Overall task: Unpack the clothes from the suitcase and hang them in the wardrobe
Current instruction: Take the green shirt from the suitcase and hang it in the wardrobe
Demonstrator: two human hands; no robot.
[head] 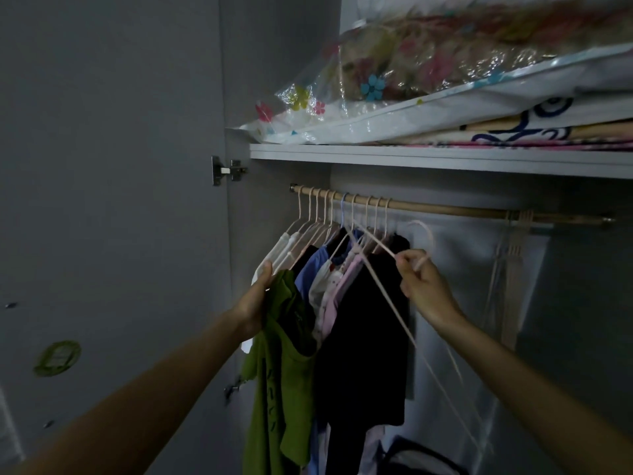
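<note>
I face the open wardrobe, where a wooden rail (445, 209) runs under a shelf. My left hand (255, 303) grips a green shirt (281, 382) by its collar and holds it up left of the hanging clothes. My right hand (423, 281) pinches a thin pale pink hanger (383, 296) by the neck below its hook, a little under the rail; the hanger tilts down to the right and carries no garment. Several clothes (363, 323) hang on pink hangers at the rail's left end, among them a black, a blue and a white one. The suitcase is out of view.
The wardrobe door (109, 200) stands open on the left. The shelf (445, 159) above holds bagged bedding (445, 73). A few empty hangers (513, 255) dangle at the rail's right end. A dark basket rim (418, 455) shows at the bottom.
</note>
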